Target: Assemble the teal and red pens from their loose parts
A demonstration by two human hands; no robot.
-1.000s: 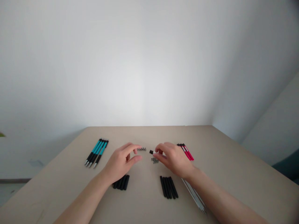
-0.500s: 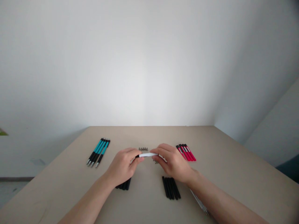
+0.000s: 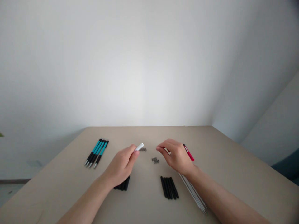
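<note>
My left hand [image 3: 123, 163] is closed around a white pen barrel [image 3: 139, 147], whose end sticks out up and to the right past my thumb. The rest of the barrel is hidden in my fingers. Thumb and fingertips of my right hand [image 3: 176, 155] are pinched together; whatever they hold, if anything, is too small to make out. Small metal cone tips [image 3: 143, 149] stand in a row just behind the barrel. Between the hands lies a small pile of metal parts [image 3: 155, 160].
Assembled turquoise and black pens [image 3: 97, 152] lie at the left. Black tubes [image 3: 169, 188] lie front right, with more black tubes [image 3: 122, 184] partly under my left hand. Thin silvery rods [image 3: 193, 194] lie beside my right forearm. Red pieces [image 3: 189, 153] are mostly behind my right hand.
My right hand has let go of the white barrel and moved to the right, now covering most of the red pieces. The barrel, still in my left hand, has tilted upward.
</note>
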